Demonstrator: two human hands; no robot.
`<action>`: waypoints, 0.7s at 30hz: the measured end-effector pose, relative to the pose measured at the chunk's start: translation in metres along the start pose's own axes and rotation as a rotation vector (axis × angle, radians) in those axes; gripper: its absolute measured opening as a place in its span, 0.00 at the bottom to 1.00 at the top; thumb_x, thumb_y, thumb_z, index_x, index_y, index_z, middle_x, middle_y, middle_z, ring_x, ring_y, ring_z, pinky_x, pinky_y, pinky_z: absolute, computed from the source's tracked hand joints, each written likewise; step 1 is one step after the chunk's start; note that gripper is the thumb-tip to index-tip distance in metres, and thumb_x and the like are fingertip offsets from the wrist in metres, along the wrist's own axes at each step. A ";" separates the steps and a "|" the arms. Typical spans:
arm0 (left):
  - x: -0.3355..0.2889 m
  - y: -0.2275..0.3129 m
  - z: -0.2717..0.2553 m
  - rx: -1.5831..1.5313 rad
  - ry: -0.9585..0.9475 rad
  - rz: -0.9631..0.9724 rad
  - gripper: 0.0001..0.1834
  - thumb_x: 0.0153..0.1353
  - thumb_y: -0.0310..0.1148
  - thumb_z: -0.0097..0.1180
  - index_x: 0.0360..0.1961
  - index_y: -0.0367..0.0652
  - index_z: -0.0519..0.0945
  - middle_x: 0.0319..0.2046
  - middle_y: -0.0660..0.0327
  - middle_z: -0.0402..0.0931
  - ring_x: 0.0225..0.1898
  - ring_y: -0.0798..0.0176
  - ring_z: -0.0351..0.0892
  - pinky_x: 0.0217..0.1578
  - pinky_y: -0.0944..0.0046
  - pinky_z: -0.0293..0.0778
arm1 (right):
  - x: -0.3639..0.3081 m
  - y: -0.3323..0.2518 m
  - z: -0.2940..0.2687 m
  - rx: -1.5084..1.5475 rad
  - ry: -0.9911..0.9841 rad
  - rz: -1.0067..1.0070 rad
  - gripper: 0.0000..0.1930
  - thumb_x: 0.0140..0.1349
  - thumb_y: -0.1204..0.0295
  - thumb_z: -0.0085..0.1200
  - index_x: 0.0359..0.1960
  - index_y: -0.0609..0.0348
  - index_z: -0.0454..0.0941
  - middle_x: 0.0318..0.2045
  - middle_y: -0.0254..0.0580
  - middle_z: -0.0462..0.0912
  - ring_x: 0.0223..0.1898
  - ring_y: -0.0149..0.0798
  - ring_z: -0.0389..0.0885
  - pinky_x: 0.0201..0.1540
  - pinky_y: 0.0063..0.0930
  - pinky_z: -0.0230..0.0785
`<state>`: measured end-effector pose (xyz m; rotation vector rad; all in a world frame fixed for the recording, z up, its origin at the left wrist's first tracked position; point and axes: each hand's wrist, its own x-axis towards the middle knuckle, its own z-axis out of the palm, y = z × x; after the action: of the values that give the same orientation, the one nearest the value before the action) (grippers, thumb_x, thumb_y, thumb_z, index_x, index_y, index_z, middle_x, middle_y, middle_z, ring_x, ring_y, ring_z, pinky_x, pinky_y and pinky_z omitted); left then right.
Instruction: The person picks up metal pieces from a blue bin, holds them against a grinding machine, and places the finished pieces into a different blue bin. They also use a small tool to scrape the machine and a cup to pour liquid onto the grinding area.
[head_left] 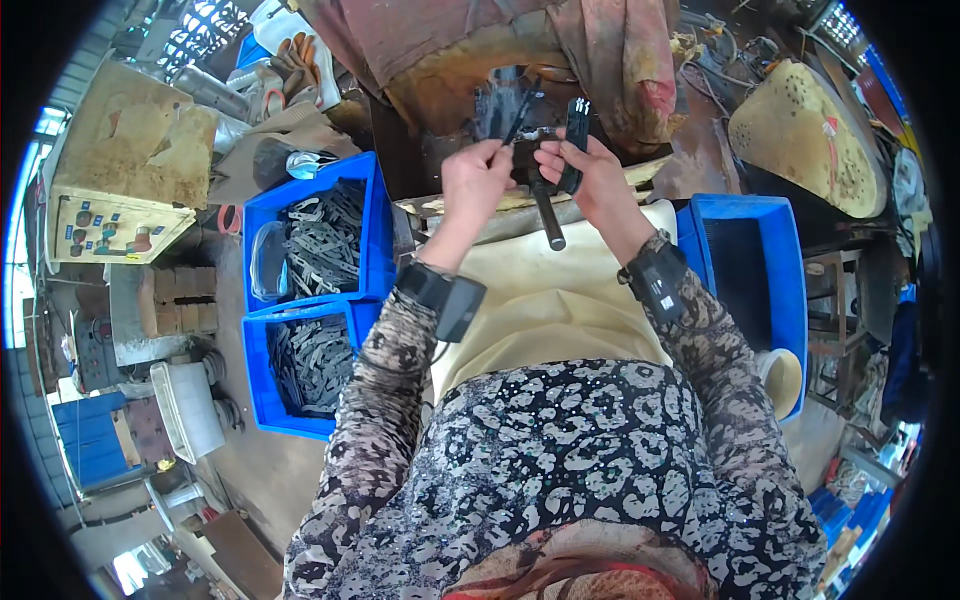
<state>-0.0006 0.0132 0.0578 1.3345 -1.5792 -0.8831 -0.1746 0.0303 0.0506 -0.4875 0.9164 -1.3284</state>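
Observation:
My left hand (474, 186) is closed, pinching a thin dark strip (519, 118) that points up and away from me. In my right hand (598, 188) is a small bundle of dark flat metal strips (576, 135), held upright between thumb and fingers. A dark rod with a rounded end (548, 215) sticks out toward me between the hands, below the fingertips; what it joins is partly hidden. Beyond the hands lies a dark, wet-looking work area (497, 105). A cream apron (555, 290) covers my lap.
Two blue bins (378, 225) at my left hold many grey metal strips. At my right stands another blue bin (790, 270) with a cream cylindrical object (780, 380) at its near end. A beige control box (125, 235) stands far left. Reddish-brown cloth (440, 40) hangs over the far side.

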 end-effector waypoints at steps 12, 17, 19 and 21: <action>-0.024 0.011 0.016 0.614 -0.030 0.441 0.12 0.58 0.24 0.53 0.43 0.41 0.82 0.32 0.52 0.81 0.25 0.53 0.81 0.27 0.61 0.76 | 0.004 0.021 0.032 0.057 0.079 -0.131 0.04 0.66 0.78 0.48 0.41 0.64 0.72 0.40 0.47 0.82 0.44 0.41 0.82 0.46 0.33 0.75; -0.016 0.010 -0.023 -0.295 -0.352 -0.263 0.32 0.61 0.15 0.44 0.67 0.47 0.63 0.43 0.56 0.78 0.29 0.66 0.83 0.26 0.69 0.80 | 0.003 -0.002 0.004 -0.192 0.085 -0.066 0.05 0.68 0.73 0.46 0.41 0.59 0.72 0.30 0.36 0.78 0.27 0.28 0.73 0.27 0.25 0.68; -0.003 0.000 -0.036 -0.399 -0.283 -0.203 0.34 0.62 0.16 0.45 0.69 0.49 0.60 0.43 0.58 0.79 0.28 0.67 0.82 0.26 0.69 0.79 | -0.012 -0.009 -0.008 -0.220 0.044 -0.069 0.07 0.68 0.69 0.49 0.42 0.58 0.73 0.26 0.30 0.73 0.24 0.24 0.66 0.23 0.22 0.62; 0.017 -0.018 -0.041 -0.395 -0.253 -0.284 0.30 0.62 0.16 0.44 0.65 0.47 0.66 0.43 0.59 0.79 0.29 0.69 0.81 0.28 0.69 0.79 | -0.030 -0.014 -0.017 -0.456 -0.110 0.033 0.11 0.66 0.65 0.53 0.44 0.59 0.74 0.26 0.28 0.71 0.24 0.23 0.65 0.22 0.23 0.59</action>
<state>0.0429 -0.0061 0.0595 1.2078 -1.3201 -1.5037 -0.1963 0.0595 0.0604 -0.8840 1.1331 -1.0484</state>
